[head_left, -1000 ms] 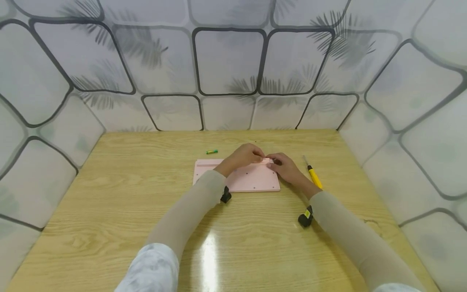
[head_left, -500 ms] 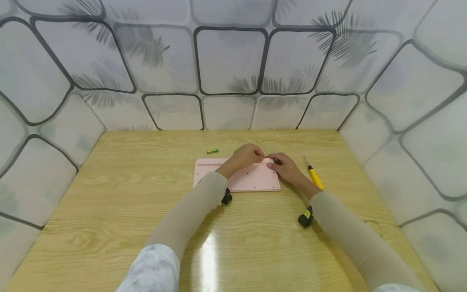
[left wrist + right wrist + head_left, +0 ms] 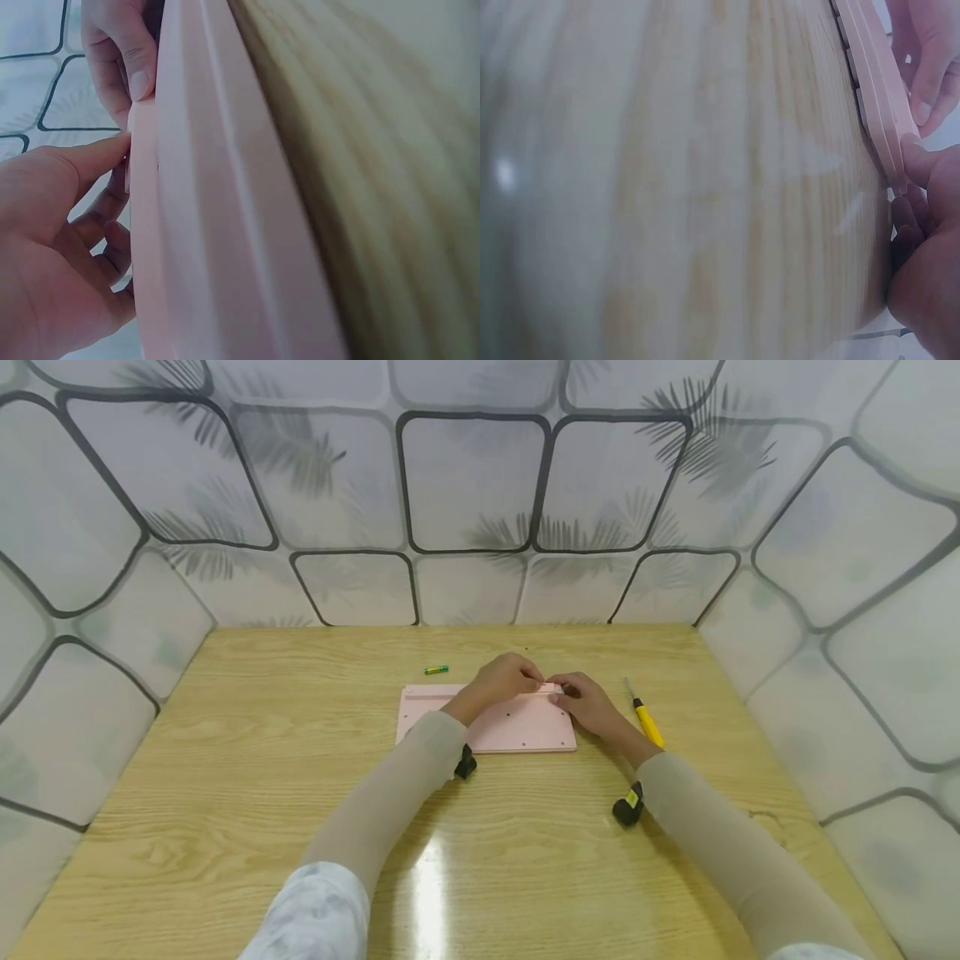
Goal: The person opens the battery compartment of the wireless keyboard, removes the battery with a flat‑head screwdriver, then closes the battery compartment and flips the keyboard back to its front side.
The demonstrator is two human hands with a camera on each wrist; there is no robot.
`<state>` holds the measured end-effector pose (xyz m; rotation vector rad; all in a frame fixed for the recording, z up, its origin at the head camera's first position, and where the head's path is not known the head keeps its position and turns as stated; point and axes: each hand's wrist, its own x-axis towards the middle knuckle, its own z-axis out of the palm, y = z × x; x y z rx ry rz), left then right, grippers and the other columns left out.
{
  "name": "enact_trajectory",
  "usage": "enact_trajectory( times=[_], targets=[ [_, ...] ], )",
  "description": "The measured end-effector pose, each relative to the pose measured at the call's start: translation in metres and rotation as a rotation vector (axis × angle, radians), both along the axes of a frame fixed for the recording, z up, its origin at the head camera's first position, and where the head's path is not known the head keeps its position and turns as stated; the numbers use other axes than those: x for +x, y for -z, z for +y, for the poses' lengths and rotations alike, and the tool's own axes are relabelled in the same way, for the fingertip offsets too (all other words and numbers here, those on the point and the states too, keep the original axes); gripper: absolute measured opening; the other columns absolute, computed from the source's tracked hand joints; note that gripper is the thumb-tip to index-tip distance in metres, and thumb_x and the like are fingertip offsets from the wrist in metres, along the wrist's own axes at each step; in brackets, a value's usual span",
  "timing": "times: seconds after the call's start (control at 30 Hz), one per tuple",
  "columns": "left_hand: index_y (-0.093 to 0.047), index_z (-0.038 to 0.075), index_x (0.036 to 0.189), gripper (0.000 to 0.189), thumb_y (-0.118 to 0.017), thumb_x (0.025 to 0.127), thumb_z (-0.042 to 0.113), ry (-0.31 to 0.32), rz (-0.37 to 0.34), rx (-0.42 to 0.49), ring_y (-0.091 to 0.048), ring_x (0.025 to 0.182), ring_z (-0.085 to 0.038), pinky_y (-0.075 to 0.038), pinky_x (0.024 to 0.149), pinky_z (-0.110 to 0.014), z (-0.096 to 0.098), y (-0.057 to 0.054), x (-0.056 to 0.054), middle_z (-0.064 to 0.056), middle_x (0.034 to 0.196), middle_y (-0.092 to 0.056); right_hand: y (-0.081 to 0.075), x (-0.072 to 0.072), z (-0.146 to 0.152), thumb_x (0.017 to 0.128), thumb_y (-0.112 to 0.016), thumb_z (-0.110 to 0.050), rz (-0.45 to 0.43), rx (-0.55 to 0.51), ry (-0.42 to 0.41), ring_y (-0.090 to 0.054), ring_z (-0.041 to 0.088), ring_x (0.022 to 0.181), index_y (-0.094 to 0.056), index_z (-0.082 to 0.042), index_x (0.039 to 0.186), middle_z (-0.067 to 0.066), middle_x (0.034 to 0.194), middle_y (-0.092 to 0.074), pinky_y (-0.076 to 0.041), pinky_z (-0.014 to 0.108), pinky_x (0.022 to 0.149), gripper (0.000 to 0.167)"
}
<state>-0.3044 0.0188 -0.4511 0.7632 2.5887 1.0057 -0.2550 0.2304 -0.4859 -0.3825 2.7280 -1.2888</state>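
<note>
A pink keyboard (image 3: 517,731) lies face down, its screw-dotted underside up and a raised ridge along its far edge. At the right part of that ridge, my left hand (image 3: 506,678) pinches a small thin pink cover (image 3: 128,169) between thumb and fingers. My right hand (image 3: 592,703) grips the keyboard's far right corner, thumb on top and other fingers curled below the edge. In the right wrist view both thumbs are close together on the ridge, and keys show along the underside. The fingers hide much of the cover.
A green battery (image 3: 436,670) lies beyond the keyboard, left of the hands. To the right is a screwdriver (image 3: 647,720) with a yellow handle, its tip pointing away. Patterned walls (image 3: 472,485) enclose the wooden table (image 3: 525,852) at the back and sides.
</note>
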Motion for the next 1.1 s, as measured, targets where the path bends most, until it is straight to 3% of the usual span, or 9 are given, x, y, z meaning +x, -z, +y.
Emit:
enact_trajectory(
  times=[0.27, 0.43, 0.63, 1.1],
  targets=[
    [-0.078, 0.024, 0.111, 0.018, -0.064, 0.100, 0.027, 0.023, 0.092, -0.120, -0.067, 0.101, -0.014, -0.052, 0.090, -0.040, 0.0020, -0.0041, -0.0010, 0.004, 0.115, -0.074, 0.0027, -0.0008, 0.0003, 0.103, -0.059, -0.020, -0.002, 0.002, 0.015, -0.052, 0.031, 0.110, -0.059, -0.007, 0.137, 0.017, 0.131, -0.054, -0.043, 0.045, 0.097, 0.036],
    [-0.076, 0.024, 0.115, 0.020, -0.062, 0.102, 0.027, 0.050, 0.078, -0.136, -0.065, 0.103, -0.014, -0.052, 0.091, -0.040, 0.0016, -0.0025, -0.0037, 0.005, 0.118, -0.072, 0.0056, -0.0021, 0.0010, 0.103, -0.060, -0.021, 0.004, 0.005, 0.017, -0.053, 0.030, 0.109, -0.059, -0.007, 0.136, 0.016, 0.129, -0.055, -0.044, 0.044, 0.096, 0.036],
    [-0.073, 0.024, 0.120, 0.023, -0.061, 0.102, 0.030, 0.031, 0.049, -0.125, -0.064, 0.104, -0.014, -0.050, 0.093, -0.041, 0.0006, 0.0002, -0.0048, 0.004, 0.118, -0.070, 0.0064, -0.0027, 0.0005, 0.103, -0.060, -0.022, 0.022, 0.021, 0.022, -0.053, 0.030, 0.108, -0.059, -0.007, 0.137, 0.017, 0.126, -0.055, -0.044, 0.044, 0.095, 0.037],
    [-0.074, 0.025, 0.119, 0.023, -0.057, 0.104, 0.024, 0.068, 0.060, -0.160, -0.064, 0.111, -0.016, -0.049, 0.097, -0.044, 0.0018, -0.0054, -0.0067, 0.003, 0.123, -0.070, 0.0054, -0.0033, -0.0002, 0.103, -0.060, -0.018, 0.013, 0.010, 0.021, -0.053, 0.030, 0.107, -0.061, -0.007, 0.135, 0.016, 0.126, -0.056, -0.044, 0.044, 0.095, 0.034]
  ],
)
